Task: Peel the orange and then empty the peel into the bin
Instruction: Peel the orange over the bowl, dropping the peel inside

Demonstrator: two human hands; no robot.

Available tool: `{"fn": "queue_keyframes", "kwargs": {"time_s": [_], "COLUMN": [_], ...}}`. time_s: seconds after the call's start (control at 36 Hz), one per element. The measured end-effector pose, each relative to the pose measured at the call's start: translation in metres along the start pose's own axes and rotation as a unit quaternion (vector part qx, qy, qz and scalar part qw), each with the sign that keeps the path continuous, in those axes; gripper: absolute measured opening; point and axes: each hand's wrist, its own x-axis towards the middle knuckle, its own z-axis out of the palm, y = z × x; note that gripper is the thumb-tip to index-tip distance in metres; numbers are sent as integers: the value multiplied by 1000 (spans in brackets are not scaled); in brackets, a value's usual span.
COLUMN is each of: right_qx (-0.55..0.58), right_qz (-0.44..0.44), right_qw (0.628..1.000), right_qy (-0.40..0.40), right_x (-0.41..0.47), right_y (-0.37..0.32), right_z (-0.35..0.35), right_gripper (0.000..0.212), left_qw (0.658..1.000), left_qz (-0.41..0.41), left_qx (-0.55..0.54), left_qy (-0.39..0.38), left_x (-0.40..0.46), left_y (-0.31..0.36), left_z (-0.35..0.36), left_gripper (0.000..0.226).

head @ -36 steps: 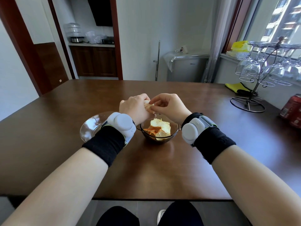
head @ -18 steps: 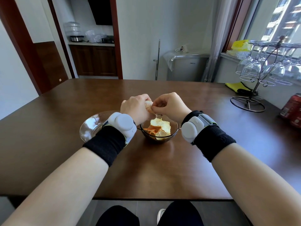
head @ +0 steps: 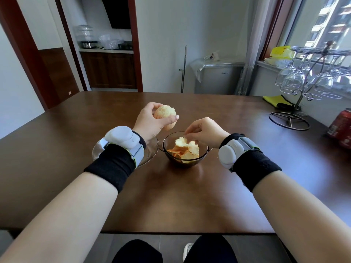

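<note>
My left hand (head: pixel 149 123) holds the peeled orange (head: pixel 164 112), pale and pithy, raised above the table behind and to the left of a small dark glass bowl (head: pixel 204 149). Several pieces of orange peel (head: pixel 187 149) are heaped in the bowl. My right hand (head: pixel 206 131) hovers over the bowl, thumb and forefinger pinched at the top of the uppermost peel piece. No bin is in view.
A clear glass plate (head: pixel 151 151) lies left of the bowl, partly under my left wrist. On the brown table (head: pixel 171 196), a rack of hanging wine glasses (head: pixel 303 82), a yellow cloth (head: pixel 275 100) and a red can (head: pixel 341 126) stand at the far right.
Both hands were together on the orange above the bowl. Now they have parted: the left lifted the orange up and left, the right dropped to the peel in the bowl.
</note>
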Motion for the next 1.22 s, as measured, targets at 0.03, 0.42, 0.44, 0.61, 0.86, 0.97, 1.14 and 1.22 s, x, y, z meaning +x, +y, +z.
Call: {"fn": "queue_keyframes", "kwargs": {"time_s": [0.03, 0.42, 0.44, 0.61, 0.86, 0.97, 1.14, 1.22], "right_qx": [-14, 117, 128, 271, 277, 267, 220, 230], "right_qz": [0, 8, 6, 1, -72, -73, -55, -32], "right_qw": [1000, 993, 991, 957, 947, 946, 964, 962], "right_qy": [9, 33, 45, 102, 144, 165, 138, 143], "right_x": [0, -3, -3, 0, 2, 3, 3, 4], "right_y": [-1, -12, -12, -18, -25, -24, -19, -12], "right_z": [0, -1, -1, 0, 2, 1, 1, 0], "right_gripper": [12, 17, 17, 19, 14, 12, 8, 11], "left_qw": [1000, 995, 995, 993, 992, 996, 997, 995], "left_qz": [-6, 51, 61, 114, 119, 91, 63, 39], "left_qx": [-22, -82, -79, -37, 28, 10, -32, -88], "left_qy": [-2, -20, -22, -13, -8, -9, -22, -27], "left_x": [0, -7, -8, -13, -13, -13, -14, -13], "left_y": [0, 0, 1, 5, 9, 6, 3, 3], "left_z": [1, 2, 2, 4, 5, 4, 4, 5], "left_gripper": [58, 64, 64, 59, 50, 51, 52, 43]}}
